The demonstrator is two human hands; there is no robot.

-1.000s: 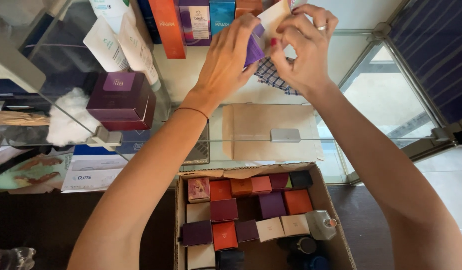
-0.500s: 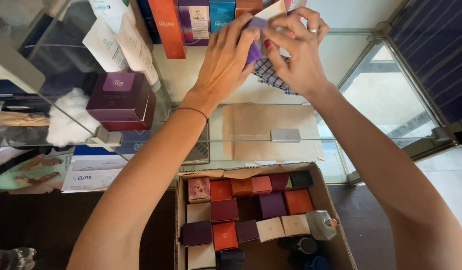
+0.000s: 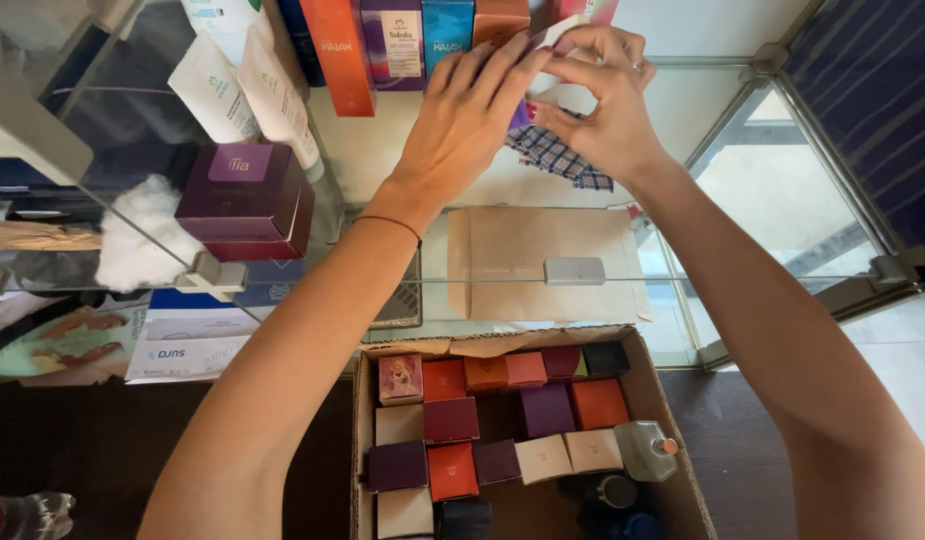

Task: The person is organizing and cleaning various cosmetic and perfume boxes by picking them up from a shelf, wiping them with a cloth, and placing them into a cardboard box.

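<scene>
Glass shelf [image 3: 682, 280]: clear, smooth, glossy. Cardboard carton [image 3: 672, 430]: brown, matt, torn rim. Small boxes [image 3: 452, 420]: matt card, purple, red, cream. Checked cloth [image 3: 557, 155]: woven. Brown envelope [image 3: 542, 260]: matt paper. Maroon box [image 3: 244, 195]: satin sheen.

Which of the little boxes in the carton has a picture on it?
The pink patterned box at the carton's far-left corner; the rest are plain red, purple or cream.

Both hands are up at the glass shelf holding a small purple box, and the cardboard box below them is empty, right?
Not quite. The head view shows the cardboard box holding many small boxes. The rest stands: left hand and right hand hold a small purple box at the glass shelf.
</scene>
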